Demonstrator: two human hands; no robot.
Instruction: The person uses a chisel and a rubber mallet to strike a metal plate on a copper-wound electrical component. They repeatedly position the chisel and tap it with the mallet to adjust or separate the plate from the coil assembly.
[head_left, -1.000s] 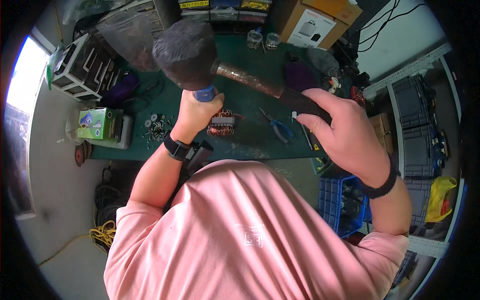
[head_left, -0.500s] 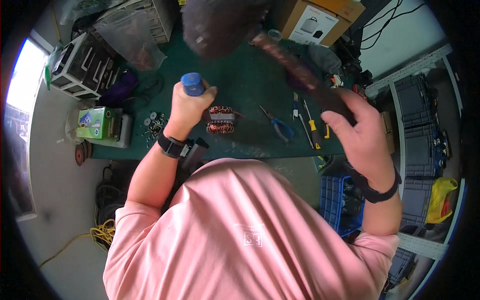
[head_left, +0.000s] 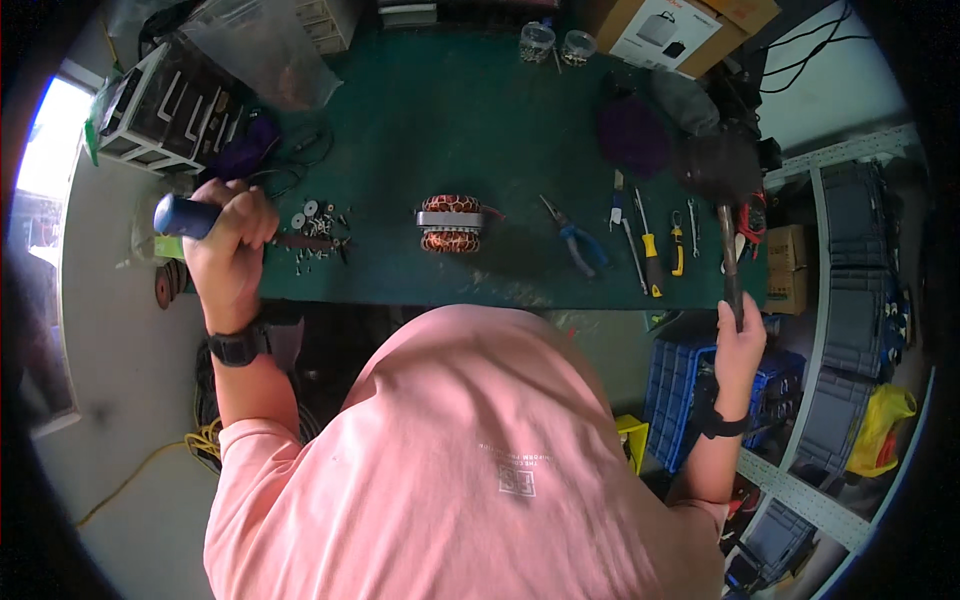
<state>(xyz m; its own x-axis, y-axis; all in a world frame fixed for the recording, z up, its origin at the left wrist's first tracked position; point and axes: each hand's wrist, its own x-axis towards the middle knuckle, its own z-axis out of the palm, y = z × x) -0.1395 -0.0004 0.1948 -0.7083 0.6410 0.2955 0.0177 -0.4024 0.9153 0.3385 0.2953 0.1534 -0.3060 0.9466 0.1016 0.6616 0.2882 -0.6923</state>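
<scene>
My left hand [head_left: 232, 240] is closed round a blue-handled tool [head_left: 186, 216], held off to the left over the bench. What looks like its dark narrow blade points right, above a scatter of screws and washers [head_left: 318, 230]. On the right, my right hand [head_left: 740, 345] grips the handle of a rubber mallet [head_left: 718, 165] near its end, the big dark head pointing away from me. Between my hands a copper-wound motor stator [head_left: 449, 223] with a grey metal band sits on the green bench [head_left: 400, 120], touched by neither hand.
Right of the stator lie blue-handled pliers [head_left: 575, 245], a yellow-handled screwdriver [head_left: 651, 262] and other hand tools. Two small clear jars [head_left: 537, 42] and a cardboard box [head_left: 690, 30] stand at the back. A drawer unit [head_left: 175, 110] is at left, shelves with grey crates [head_left: 850, 210] at right.
The mallet has swung from above the bench's middle to the right. My left hand has carried the blue-handled tool away from the stator to the left, tipping it over.
</scene>
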